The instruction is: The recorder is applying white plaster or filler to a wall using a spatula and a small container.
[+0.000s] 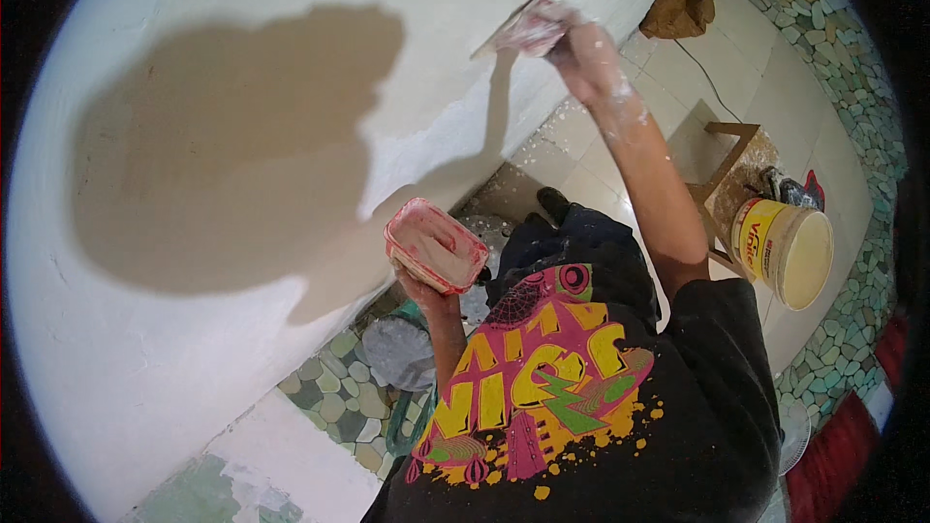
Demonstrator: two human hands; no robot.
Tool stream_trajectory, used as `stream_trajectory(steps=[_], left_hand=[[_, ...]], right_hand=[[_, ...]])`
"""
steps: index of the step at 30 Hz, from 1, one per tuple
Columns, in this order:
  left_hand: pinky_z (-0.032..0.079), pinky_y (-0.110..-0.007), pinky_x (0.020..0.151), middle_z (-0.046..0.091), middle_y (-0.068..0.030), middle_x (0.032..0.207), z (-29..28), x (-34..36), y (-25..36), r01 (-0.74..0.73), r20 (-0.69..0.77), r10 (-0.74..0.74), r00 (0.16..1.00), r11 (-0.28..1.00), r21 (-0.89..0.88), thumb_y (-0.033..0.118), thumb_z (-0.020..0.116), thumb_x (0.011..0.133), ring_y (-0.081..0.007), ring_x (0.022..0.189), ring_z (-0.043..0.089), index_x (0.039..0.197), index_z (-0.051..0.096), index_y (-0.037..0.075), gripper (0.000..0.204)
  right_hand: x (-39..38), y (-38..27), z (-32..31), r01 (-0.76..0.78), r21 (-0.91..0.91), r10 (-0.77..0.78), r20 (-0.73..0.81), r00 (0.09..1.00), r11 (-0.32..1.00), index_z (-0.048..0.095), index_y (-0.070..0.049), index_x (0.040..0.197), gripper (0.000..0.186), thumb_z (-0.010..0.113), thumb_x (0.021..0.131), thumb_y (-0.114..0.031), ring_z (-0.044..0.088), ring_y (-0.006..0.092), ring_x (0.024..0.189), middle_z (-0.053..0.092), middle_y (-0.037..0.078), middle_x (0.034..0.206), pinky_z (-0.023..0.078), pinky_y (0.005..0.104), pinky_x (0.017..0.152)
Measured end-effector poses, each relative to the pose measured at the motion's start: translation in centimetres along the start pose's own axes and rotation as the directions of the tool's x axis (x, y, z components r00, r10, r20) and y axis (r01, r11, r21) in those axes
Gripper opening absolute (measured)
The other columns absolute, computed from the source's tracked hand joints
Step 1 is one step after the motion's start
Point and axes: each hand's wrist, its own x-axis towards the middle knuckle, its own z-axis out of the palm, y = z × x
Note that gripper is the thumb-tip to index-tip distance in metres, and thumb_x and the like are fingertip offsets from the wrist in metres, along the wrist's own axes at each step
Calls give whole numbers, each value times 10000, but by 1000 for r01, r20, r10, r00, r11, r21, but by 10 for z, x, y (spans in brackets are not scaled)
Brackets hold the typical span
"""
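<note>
My left hand [426,294] holds up a red rectangular tub [418,274] from below. Inside the tub sits pale, smeared putty [422,230]. Raised to the upper right, my right hand [587,60] grips a putty knife [533,29], its pinkish blade caked with white and its edge at the wall or very close to it. Contact there I cannot tell for sure. White smears mark the right wrist. The pale wall [184,358] carries a brighter, freshly coated band low down, and my shadow falls across it.
At the right a small wooden stool [733,167] stands beside a white bucket with a yellow label [760,240]. A brown sack-like thing [680,12] hangs at the top, near a thin cable [712,82]. White specks dot the tiles by the wall; a grey round container [395,349] sits below the tub.
</note>
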Motion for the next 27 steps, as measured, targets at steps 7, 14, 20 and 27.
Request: stream_trajectory(steps=[7, 14, 20, 27], left_hand=[[439, -476, 1050, 501, -87, 1385, 5, -4, 0, 10, -11, -10, 1000, 1000, -14, 511, 398, 1003, -291, 1259, 507, 1419, 417, 140, 557], [441, -454, 1062, 476, -98, 1421, 3, -18, -2, -23, -14, 23, 1000, 999, 35, 542, 427, 991, -283, 1281, 495, 1453, 377, 120, 628], [431, -466, 1069, 460, -102, 1434, -7, -20, -5, -7, -17, 8, 1000, 999, 40, 550, 428, 986, -289, 1291, 482, 1453, 377, 121, 637], [428, -464, 1074, 463, -105, 1431, -12, -29, -8, 10, -41, -11, 999, 999, -33, 530, 429, 992, -291, 1291, 482, 1450, 375, 113, 622]], right_hand=[[-36, -38, -72, 133, -16, -134, -98, 986, 991, 602, -15, 981, 152, 595, 863, -112, 643, 172, 894, 657, 89, 966, 517, 307, 812], [-21, 29, -90, 167, -391, -237, -137, 962, 905, 679, 25, 1070, 241, 633, 875, -109, 633, 160, 896, 677, 77, 1013, 501, 287, 798], [31, 66, -79, 525, -504, -552, 110, 826, 686, 620, 91, 1200, 308, 588, 913, -15, 615, 183, 1065, 663, 152, 1175, 457, 287, 973], [-13, 111, -43, 511, -537, -524, 144, 839, 671, 604, 64, 1234, 351, 565, 886, 41, 626, 183, 1066, 669, 128, 1149, 460, 277, 975]])
